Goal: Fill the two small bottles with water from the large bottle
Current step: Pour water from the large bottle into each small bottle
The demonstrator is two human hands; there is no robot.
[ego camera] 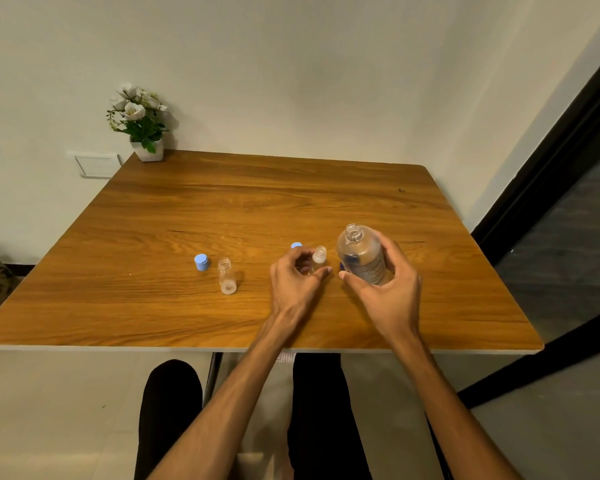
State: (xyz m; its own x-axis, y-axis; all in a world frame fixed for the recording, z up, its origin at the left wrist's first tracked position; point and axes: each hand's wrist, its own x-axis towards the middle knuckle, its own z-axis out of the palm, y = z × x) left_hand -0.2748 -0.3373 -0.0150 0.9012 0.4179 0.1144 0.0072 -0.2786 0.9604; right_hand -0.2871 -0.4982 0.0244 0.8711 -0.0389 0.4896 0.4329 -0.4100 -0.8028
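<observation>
Mouth of the large bottle (362, 255) (uncapped, upright, wrapped by the right hand (387, 289)) stands just right of the small bottle (318, 258) that the left hand (297, 277) cups loosely, toward the table's (222, 209) near edge.

The large bottle (362, 256), clear and uncapped, is standing slightly tilted. Just left of it, a small clear bottle (319, 258) is standing open. The second small bottle (227, 275), also open, is standing well to its left.
</observation>
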